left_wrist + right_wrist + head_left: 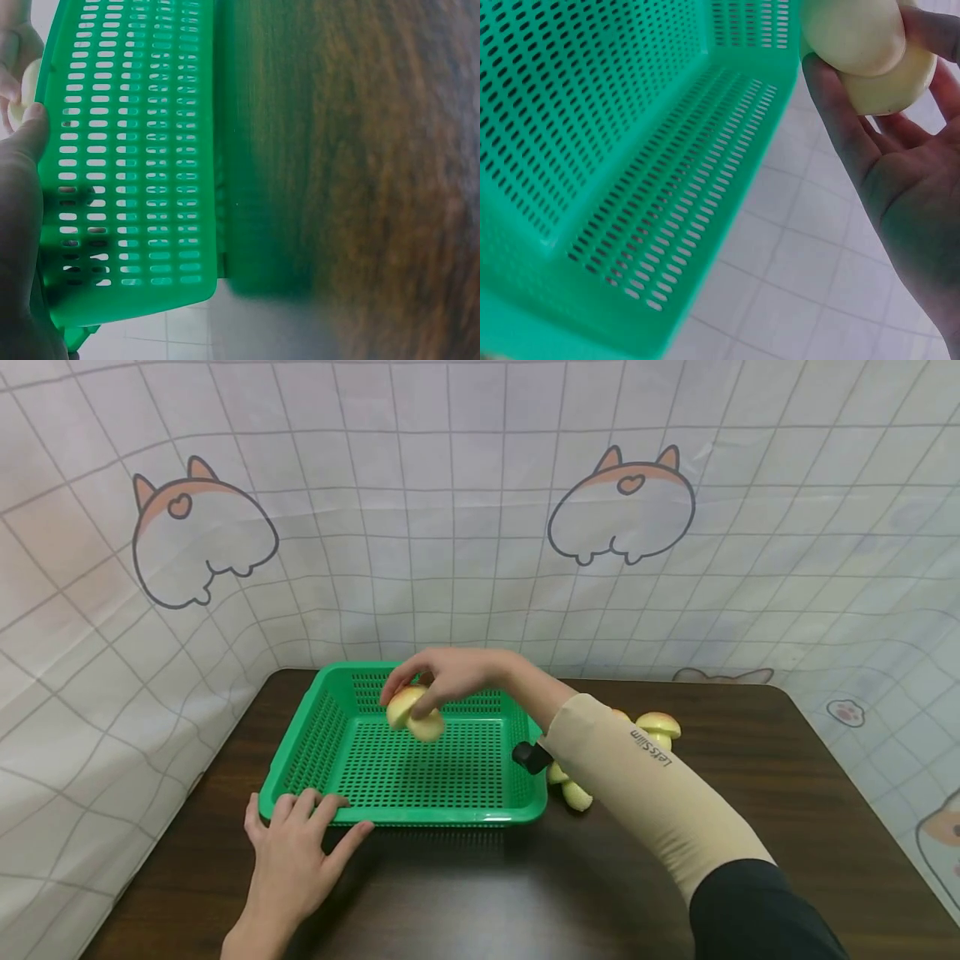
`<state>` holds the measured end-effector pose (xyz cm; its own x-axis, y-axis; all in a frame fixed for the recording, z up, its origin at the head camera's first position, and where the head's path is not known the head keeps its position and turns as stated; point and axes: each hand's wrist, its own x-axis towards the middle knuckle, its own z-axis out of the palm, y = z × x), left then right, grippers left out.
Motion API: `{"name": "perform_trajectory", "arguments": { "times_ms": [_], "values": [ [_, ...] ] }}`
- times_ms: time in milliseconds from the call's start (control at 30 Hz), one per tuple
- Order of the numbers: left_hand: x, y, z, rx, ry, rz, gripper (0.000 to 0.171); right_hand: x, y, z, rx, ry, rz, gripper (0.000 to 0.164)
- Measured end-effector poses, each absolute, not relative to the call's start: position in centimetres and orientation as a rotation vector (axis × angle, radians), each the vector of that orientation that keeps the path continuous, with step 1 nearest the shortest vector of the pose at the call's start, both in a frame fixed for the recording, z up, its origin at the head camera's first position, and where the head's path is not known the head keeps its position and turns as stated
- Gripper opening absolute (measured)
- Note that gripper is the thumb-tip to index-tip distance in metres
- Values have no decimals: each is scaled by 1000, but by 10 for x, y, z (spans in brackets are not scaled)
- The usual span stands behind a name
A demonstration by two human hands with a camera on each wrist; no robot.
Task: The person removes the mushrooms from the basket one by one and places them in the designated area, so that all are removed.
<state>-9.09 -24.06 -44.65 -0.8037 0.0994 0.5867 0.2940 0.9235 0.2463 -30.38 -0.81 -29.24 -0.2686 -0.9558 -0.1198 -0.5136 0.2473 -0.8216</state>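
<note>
In the head view my right hand (454, 677) is above the green basket (405, 816) and holds a yellow mushroom (427, 727) with a reddish tinge on its cap. The right wrist view shows the thumb and fingers around the pale mushroom (887, 88), beyond the basket's side wall (682, 187). My left hand (294, 856) grips the basket's front rim near its left corner, with several fingers over the edge and the thumb on the near side. From the left wrist, the thumb (30, 133) lies against the rim.
Several more yellow mushrooms (658, 724) lie on the dark wooden table (750, 760) right of the basket, partly hidden by my right forearm. One mushroom (576, 795) is close to the basket's right wall. A white grid-patterned cloth (465, 527) hangs behind and beside the table.
</note>
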Motion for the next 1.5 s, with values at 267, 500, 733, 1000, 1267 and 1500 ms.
{"name": "perform_trajectory", "arguments": {
  "times_ms": [267,500,733,1000,1267,1500],
  "values": [
    [-91,-241,-446,-279,-2502,-442,38,-295,20,-277,-1404,1914,-910,36],
    [-91,-241,-445,-280,-2508,-446,39,-290,50,-271,-1438,1925,-962,36],
    [-90,-240,-445,-284,-2505,-456,39,-284,84,-270,-1327,1965,-1061,37],
    [-91,-241,-444,-285,-2511,-472,38,-278,121,-278,-1309,2032,-1151,35],
    [-91,-242,-445,-285,-2506,-466,40,-275,152,-293,-1321,2069,-1191,35],
    [-91,-240,-444,-288,-2507,-465,38,-271,182,-308,-1259,2071,-1260,38]
  ]
}}
